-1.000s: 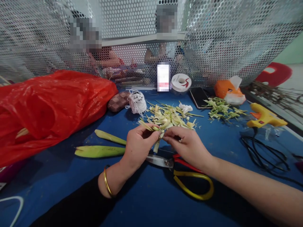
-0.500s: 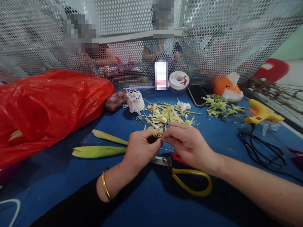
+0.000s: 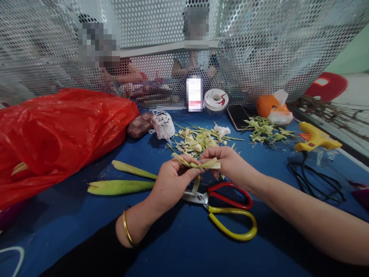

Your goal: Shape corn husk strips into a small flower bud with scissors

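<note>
My left fingers (image 3: 184,175) are pinched on the knotted leaf strips (image 3: 195,165) — my right fingers (image 3: 208,157) close around them too, above the scissors (image 3: 203,197) on the blue desk (image 3: 173,246). Pale trimmings (image 3: 196,140) lie just beyond; two green husks (image 3: 121,187) sit left of my hand.

Left hand (image 3: 170,180) pinching, right hand (image 3: 223,161) curled

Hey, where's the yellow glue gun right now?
In the head view, the yellow plastic glue gun lies at the right, beyond its coiled black cord.
</note>
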`<action>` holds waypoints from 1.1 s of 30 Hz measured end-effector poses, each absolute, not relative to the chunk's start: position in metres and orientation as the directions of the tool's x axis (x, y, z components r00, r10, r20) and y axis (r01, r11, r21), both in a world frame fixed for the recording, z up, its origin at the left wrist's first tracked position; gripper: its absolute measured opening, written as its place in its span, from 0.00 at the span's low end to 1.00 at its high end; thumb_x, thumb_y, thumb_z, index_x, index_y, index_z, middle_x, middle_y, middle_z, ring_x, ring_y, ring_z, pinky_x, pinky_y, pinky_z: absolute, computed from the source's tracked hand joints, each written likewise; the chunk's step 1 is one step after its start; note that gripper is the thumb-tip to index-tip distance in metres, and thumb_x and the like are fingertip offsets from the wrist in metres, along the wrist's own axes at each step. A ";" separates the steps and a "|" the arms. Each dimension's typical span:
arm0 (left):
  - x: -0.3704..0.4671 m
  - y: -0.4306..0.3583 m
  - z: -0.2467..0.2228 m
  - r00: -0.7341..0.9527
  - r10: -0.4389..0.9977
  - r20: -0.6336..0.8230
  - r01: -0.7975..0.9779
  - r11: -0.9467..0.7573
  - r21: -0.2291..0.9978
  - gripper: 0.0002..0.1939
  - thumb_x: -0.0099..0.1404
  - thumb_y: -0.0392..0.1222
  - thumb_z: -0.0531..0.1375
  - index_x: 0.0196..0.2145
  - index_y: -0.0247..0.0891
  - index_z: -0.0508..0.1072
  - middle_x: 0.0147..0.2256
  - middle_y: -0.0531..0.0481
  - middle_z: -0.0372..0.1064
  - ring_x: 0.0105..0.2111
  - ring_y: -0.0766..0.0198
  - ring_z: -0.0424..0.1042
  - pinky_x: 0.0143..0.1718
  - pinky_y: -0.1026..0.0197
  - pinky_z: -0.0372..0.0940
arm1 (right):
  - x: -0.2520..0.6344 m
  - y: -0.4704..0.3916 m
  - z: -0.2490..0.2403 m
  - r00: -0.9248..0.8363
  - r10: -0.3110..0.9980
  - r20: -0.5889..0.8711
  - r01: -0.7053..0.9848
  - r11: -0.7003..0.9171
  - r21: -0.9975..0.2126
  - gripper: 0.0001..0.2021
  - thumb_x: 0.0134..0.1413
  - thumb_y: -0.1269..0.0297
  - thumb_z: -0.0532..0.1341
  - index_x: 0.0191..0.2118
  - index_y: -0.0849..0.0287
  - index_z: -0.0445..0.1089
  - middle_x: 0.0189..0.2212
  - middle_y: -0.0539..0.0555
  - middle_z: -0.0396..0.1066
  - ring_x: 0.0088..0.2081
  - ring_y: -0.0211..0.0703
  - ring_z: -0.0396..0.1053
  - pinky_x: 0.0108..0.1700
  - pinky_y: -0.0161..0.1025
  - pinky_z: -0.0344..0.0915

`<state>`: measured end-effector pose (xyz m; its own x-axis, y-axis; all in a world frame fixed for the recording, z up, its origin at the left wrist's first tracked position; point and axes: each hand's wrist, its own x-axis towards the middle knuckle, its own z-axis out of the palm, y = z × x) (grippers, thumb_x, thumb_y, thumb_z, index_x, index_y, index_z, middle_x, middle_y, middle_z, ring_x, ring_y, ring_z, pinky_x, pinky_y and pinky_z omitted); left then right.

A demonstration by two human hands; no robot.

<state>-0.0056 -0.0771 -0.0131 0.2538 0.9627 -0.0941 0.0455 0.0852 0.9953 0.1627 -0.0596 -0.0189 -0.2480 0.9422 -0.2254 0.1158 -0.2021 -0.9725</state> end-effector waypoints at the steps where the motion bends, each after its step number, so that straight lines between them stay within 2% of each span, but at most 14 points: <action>1: -0.005 -0.077 -0.014 0.222 0.969 -0.108 -0.002 0.112 0.994 0.07 0.53 0.38 0.65 0.32 0.37 0.75 0.28 0.51 0.76 0.29 0.65 0.73 0.33 0.63 0.67 | 0.160 -0.061 -0.020 -0.237 0.948 -0.213 0.123 -0.188 -0.974 0.05 0.44 0.64 0.63 0.25 0.60 0.69 0.18 0.46 0.65 0.16 0.30 0.56 0.18 0.31 0.53; 6: -0.006 -0.073 -0.021 0.103 0.973 -0.206 -0.127 0.219 0.967 0.09 0.51 0.37 0.66 0.33 0.35 0.77 0.28 0.51 0.76 0.26 0.68 0.71 0.32 0.64 0.67 | 0.151 -0.072 -0.027 -0.186 0.982 -0.038 0.174 -0.005 -0.985 0.06 0.51 0.66 0.59 0.25 0.59 0.67 0.20 0.46 0.63 0.17 0.30 0.58 0.20 0.32 0.56; 9: -0.007 -0.071 -0.024 0.044 0.975 -0.220 -0.153 0.224 0.963 0.07 0.51 0.37 0.66 0.30 0.35 0.77 0.27 0.53 0.75 0.25 0.69 0.70 0.31 0.65 0.66 | 0.148 -0.078 -0.032 -0.152 0.985 0.077 0.291 0.119 -0.949 0.07 0.55 0.66 0.58 0.27 0.58 0.68 0.20 0.46 0.63 0.19 0.32 0.60 0.22 0.33 0.57; 13: -0.007 -0.071 -0.028 0.017 0.982 -0.190 -0.084 0.190 0.978 0.07 0.51 0.37 0.66 0.31 0.35 0.78 0.26 0.53 0.75 0.25 0.68 0.70 0.31 0.65 0.65 | 0.148 -0.086 -0.034 -0.216 0.914 0.343 0.490 0.405 -0.772 0.07 0.59 0.68 0.56 0.30 0.58 0.68 0.25 0.50 0.67 0.28 0.38 0.65 0.31 0.36 0.61; 16: -0.007 -0.072 -0.030 0.045 0.983 -0.180 -0.073 0.183 0.980 0.08 0.51 0.38 0.67 0.32 0.34 0.78 0.26 0.52 0.75 0.27 0.67 0.71 0.32 0.63 0.66 | 0.150 -0.089 -0.029 -0.301 0.844 0.444 0.505 0.536 -0.676 0.08 0.59 0.73 0.53 0.33 0.59 0.68 0.29 0.54 0.68 0.31 0.40 0.66 0.34 0.37 0.62; 23: -0.010 -0.069 -0.021 0.184 0.931 -0.314 -0.195 0.348 0.917 0.11 0.48 0.38 0.68 0.32 0.32 0.77 0.27 0.51 0.74 0.24 0.69 0.69 0.29 0.65 0.64 | 0.155 -0.082 -0.017 -0.297 0.892 0.342 0.449 0.446 -0.774 0.09 0.57 0.72 0.56 0.26 0.58 0.66 0.25 0.50 0.66 0.29 0.38 0.64 0.31 0.36 0.60; 26: -0.012 -0.067 -0.019 0.243 0.911 -0.334 -0.193 0.382 0.904 0.11 0.48 0.38 0.69 0.31 0.31 0.77 0.26 0.51 0.73 0.23 0.70 0.69 0.28 0.66 0.63 | 0.157 -0.080 -0.014 -0.286 0.915 0.286 0.415 0.387 -0.824 0.08 0.55 0.70 0.57 0.25 0.58 0.66 0.24 0.49 0.66 0.28 0.37 0.63 0.31 0.36 0.59; 30: -0.014 -0.065 -0.020 0.287 0.893 -0.346 -0.150 0.399 0.905 0.09 0.49 0.39 0.68 0.29 0.32 0.77 0.26 0.51 0.74 0.23 0.70 0.69 0.29 0.66 0.63 | 0.159 -0.075 -0.008 -0.312 0.946 0.090 0.291 0.185 -0.939 0.09 0.53 0.66 0.58 0.24 0.58 0.66 0.18 0.45 0.60 0.21 0.33 0.54 0.25 0.33 0.55; 33: -0.014 -0.065 -0.021 0.273 0.906 -0.324 -0.083 0.357 0.930 0.07 0.50 0.39 0.67 0.28 0.34 0.78 0.25 0.51 0.74 0.22 0.70 0.69 0.29 0.66 0.63 | 0.159 -0.074 -0.007 -0.334 0.943 -0.006 0.251 0.083 -0.964 0.09 0.53 0.65 0.58 0.23 0.58 0.65 0.17 0.44 0.56 0.19 0.32 0.50 0.22 0.33 0.52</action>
<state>-0.0135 -0.0646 -0.0211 0.2727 0.9060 -0.3238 -0.0826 0.3574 0.9303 0.1594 -0.0741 -0.0069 -0.3337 0.9427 -0.0058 0.2508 0.0829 -0.9645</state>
